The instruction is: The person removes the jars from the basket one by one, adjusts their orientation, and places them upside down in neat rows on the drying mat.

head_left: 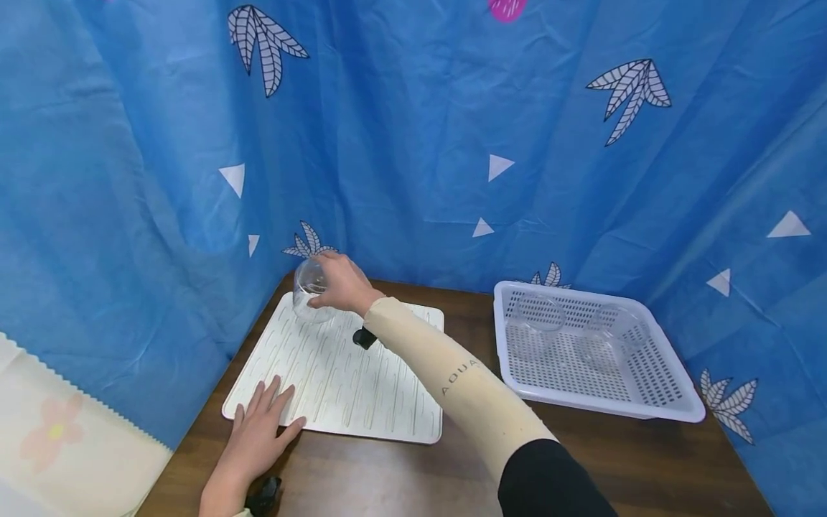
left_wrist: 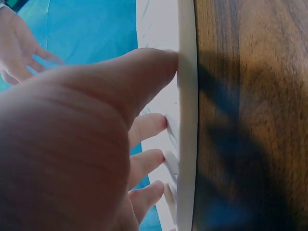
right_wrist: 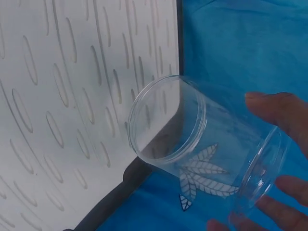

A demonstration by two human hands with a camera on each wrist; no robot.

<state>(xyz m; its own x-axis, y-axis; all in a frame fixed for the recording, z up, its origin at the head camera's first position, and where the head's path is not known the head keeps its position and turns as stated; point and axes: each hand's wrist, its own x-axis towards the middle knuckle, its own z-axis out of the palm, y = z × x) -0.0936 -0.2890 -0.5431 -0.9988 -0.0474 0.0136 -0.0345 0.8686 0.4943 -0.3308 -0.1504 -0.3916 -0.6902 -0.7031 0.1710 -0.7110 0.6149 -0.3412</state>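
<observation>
My right hand (head_left: 345, 283) grips a clear plastic cup (head_left: 306, 281) over the far left corner of a white ridged mat (head_left: 362, 388). In the right wrist view, thumb and fingers spread round one end of the cup (right_wrist: 216, 139), while its other round end faces the mat (right_wrist: 57, 96). My left hand (head_left: 253, 434) lies with spread, straight fingers on the mat's near left edge. The left wrist view shows the left thumb (left_wrist: 144, 72) along that edge, the other fingertips on the mat's surface and the right hand (left_wrist: 21, 45) beyond.
A white perforated plastic basket (head_left: 668, 402) stands on the right side of the brown wooden table (head_left: 388, 477), holding two clear cups (head_left: 539, 316). Blue patterned curtain (head_left: 413, 143) hangs close behind the table and on both sides. Pale floral cloth (head_left: 71, 438) shows at the lower left.
</observation>
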